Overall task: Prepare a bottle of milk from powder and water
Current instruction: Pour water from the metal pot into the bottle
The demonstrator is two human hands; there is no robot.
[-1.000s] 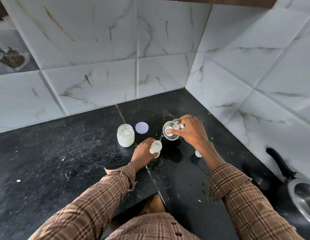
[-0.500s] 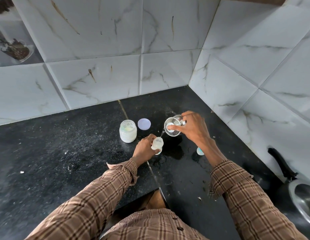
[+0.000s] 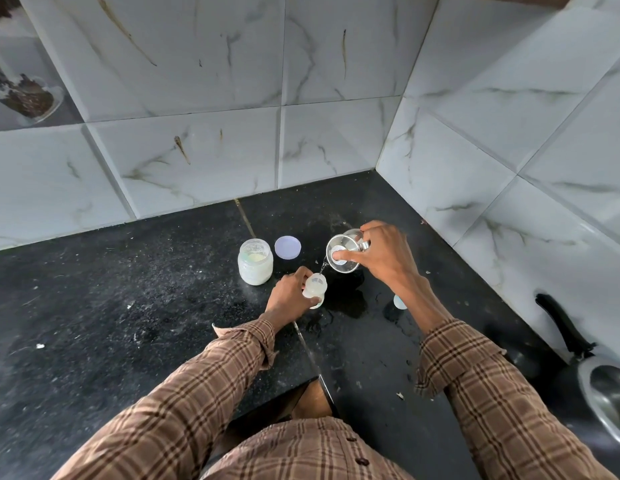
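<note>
A small translucent feeding bottle [image 3: 316, 287] stands on the black counter [image 3: 128, 306], and my left hand [image 3: 288, 296] is wrapped around its left side. My right hand [image 3: 379, 252] grips a steel cup [image 3: 343, 256] tilted toward the bottle, just above and right of it. A thin stream of water [image 3: 323, 266] runs from the cup's lip into the bottle's mouth. An open jar of pale powder [image 3: 255, 261] stands left of the bottle, its lilac lid [image 3: 287, 247] lying flat beside it.
A small bluish-white piece [image 3: 399, 301] sits on the counter behind my right wrist. Wet patches spread around the bottle. A steel pan with a black handle [image 3: 565, 329] lies at the right edge. Tiled walls meet in a corner behind the cup.
The cup stays tilted over the bottle and the water keeps running. Both hands hold their places; only the camera has shifted a little.
</note>
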